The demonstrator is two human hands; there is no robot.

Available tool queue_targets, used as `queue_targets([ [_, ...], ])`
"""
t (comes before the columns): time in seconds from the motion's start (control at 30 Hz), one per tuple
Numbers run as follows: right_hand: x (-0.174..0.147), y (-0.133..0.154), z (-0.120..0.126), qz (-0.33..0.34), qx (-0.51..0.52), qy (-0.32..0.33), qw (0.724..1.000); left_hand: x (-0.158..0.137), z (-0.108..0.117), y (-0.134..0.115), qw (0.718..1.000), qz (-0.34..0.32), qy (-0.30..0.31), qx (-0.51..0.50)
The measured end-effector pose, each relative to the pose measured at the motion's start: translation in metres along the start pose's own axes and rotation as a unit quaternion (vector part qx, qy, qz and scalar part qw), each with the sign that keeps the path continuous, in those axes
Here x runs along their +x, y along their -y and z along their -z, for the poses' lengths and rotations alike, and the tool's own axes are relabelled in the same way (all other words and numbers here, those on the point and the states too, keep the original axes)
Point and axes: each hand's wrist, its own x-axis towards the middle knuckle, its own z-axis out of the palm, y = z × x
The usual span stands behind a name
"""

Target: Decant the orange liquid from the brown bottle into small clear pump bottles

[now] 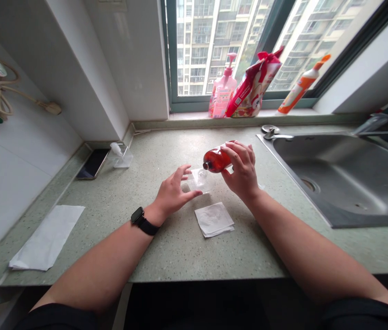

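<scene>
Here, the right hand point(242, 162) wraps around a red bottle point(216, 159) tilted toward a clear container point(201, 182) on the counter point(139, 183), the left hand point(172, 192) half-open beside it, contact unclear.

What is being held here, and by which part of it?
The right hand holds the red bottle by its body; whether the left hand grips the clear container cannot be told.

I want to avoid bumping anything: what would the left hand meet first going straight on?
Most likely the clear container, just ahead between the spread thumb and fingers of the left hand. Depth is unclear; they may already be touching it.
</scene>
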Motion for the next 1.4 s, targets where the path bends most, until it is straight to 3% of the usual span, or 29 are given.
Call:
queue_targets([
  [1.4, -0.0007, -0.0001, -0.0002, -0.004, 0.009, -0.003, 1.0, -0.0002, -0.0012, 0.0009, 1.0, 0.003, -0.004, 0.003],
])
